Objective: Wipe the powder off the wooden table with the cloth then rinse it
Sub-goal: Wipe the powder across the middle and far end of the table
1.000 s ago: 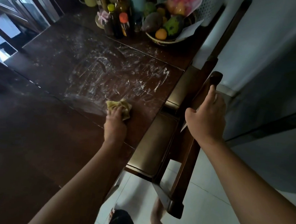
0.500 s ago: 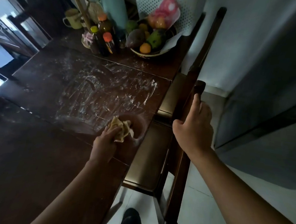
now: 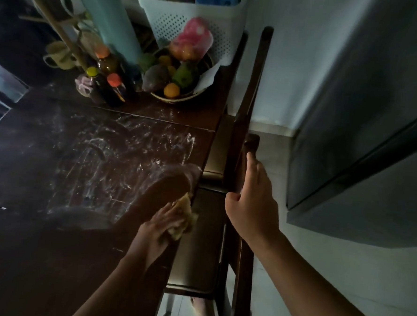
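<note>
Table edge: left hand presses cloth; chair beside.

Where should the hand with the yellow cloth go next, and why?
Probably sweep away from the edge, up and left into the powder. The left hand presses the cloth at the right edge of the table, beside the chair that the right hand grips. That strip looks dark and already wiped, while white streaks cover the middle of the tabletop.
</note>
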